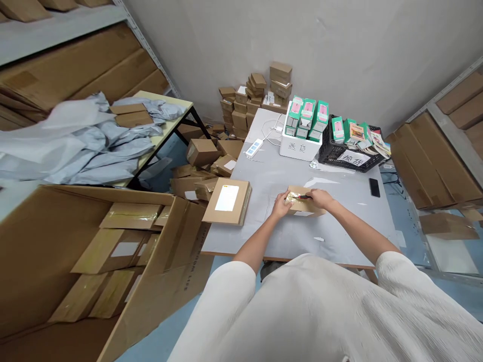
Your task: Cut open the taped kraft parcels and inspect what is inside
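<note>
A small brown cardboard box (305, 207) with shiny tape on top and a white label on its near side lies on the grey table (264, 236). At its left end my left hand (281, 205) is closed on the box edge. My right hand (320, 198) is wrapped round a red and black cutter (303, 197), whose tip lies over the tape. To the left, a stack of flat cardboard (243, 203) bears a white sheet (227, 198).
Behind stand a white bin (301, 150) of green boxes and a black crate (332, 158). A power strip (254, 148) and a phone (374, 187) lie on the table. A large open carton (166, 266) with several parcels stands at the left.
</note>
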`<move>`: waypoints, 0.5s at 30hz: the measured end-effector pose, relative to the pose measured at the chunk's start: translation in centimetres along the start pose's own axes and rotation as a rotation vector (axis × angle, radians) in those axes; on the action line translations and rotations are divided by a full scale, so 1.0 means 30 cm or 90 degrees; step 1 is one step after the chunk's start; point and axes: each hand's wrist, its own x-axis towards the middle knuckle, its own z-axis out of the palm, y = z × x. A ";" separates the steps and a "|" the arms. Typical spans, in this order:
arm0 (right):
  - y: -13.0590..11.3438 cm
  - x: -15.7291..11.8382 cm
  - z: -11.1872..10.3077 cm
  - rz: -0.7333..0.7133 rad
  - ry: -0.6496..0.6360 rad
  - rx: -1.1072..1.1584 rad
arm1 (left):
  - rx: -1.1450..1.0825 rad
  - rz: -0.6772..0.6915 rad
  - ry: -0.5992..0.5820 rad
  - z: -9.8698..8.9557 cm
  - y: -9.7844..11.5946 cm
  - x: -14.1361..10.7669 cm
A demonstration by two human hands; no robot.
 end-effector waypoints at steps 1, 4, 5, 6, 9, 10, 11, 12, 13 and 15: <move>0.006 -0.001 0.004 0.000 0.001 -0.002 | -0.001 -0.003 0.000 -0.002 0.000 -0.002; 0.033 -0.010 0.020 -0.004 0.008 0.000 | -0.002 -0.010 -0.007 -0.012 0.002 -0.007; 0.046 -0.015 0.025 0.000 0.007 0.001 | -0.002 -0.010 -0.009 -0.016 0.004 -0.009; 0.060 -0.021 0.031 0.006 0.005 0.003 | -0.001 -0.009 -0.010 -0.020 0.005 -0.010; 0.107 -0.043 0.049 0.023 0.005 0.021 | 0.008 -0.012 -0.007 -0.028 0.009 -0.014; 0.121 -0.050 0.055 0.026 0.010 0.032 | 0.012 -0.014 -0.006 -0.029 0.010 -0.014; 0.133 -0.055 0.061 0.030 0.014 0.043 | 0.017 -0.016 -0.005 -0.029 0.010 -0.014; 0.142 -0.058 0.066 0.035 0.017 0.053 | 0.023 -0.017 -0.004 -0.029 0.010 -0.014; 0.148 -0.059 0.069 0.038 0.017 0.058 | 0.030 -0.019 -0.002 -0.029 0.010 -0.013; 0.153 -0.055 0.075 0.038 0.016 0.057 | 0.043 -0.023 0.000 -0.030 0.009 -0.011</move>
